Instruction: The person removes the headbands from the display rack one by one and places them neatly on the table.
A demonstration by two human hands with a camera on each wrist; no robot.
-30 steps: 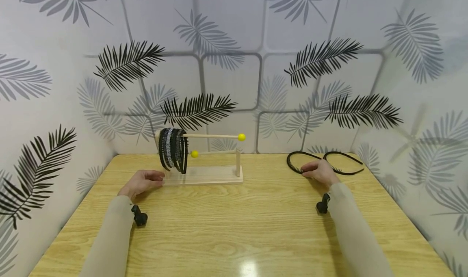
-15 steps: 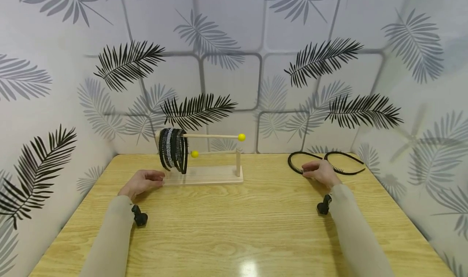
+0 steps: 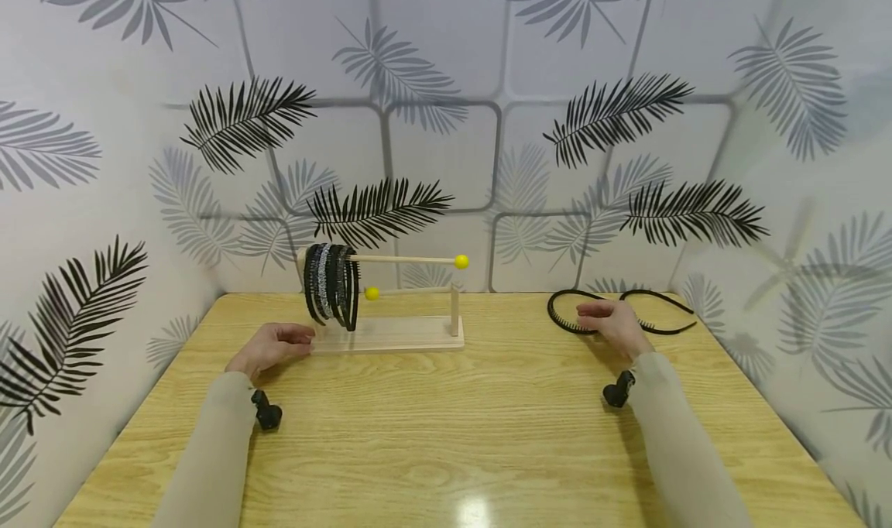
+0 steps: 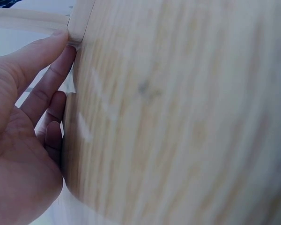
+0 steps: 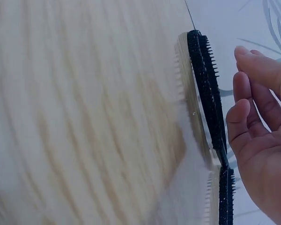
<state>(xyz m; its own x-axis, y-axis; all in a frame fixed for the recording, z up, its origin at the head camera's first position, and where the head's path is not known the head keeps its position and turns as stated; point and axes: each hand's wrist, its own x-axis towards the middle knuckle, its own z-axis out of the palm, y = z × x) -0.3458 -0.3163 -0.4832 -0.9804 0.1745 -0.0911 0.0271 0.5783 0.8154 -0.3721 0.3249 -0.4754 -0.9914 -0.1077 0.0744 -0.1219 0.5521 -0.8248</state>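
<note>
At the left, my left hand (image 3: pixel 275 348) is at the left end of a wooden headband stand (image 3: pixel 407 336), its thumb and index finger holding the base corner. Several dark headbands (image 3: pixel 322 284), one of them silvery, hang bunched at the left of the stand's upper bar. Across the table my right hand (image 3: pixel 616 327) hovers by two black toothed headbands, its fingers loosely bent with nothing in them. The left headband (image 3: pixel 549 308) lies partly behind those fingers; the right headband (image 3: pixel 670 332) is partly covered by the hand. In the right wrist view, a gap separates the fingertips from the upper headband (image 5: pixel 206 84).
Yellow balls cap the stand's upper bar (image 3: pixel 404 259) and lower bar (image 3: pixel 411 289), on opposite sides. The wood-grain table (image 3: pixel 446 420) ends at a leaf-patterned wall (image 3: pixel 530 172) behind and at both sides.
My right hand has risen slightly from the left headband, its fingertips now higher over it. The left hand and the stand have stayed put.
</note>
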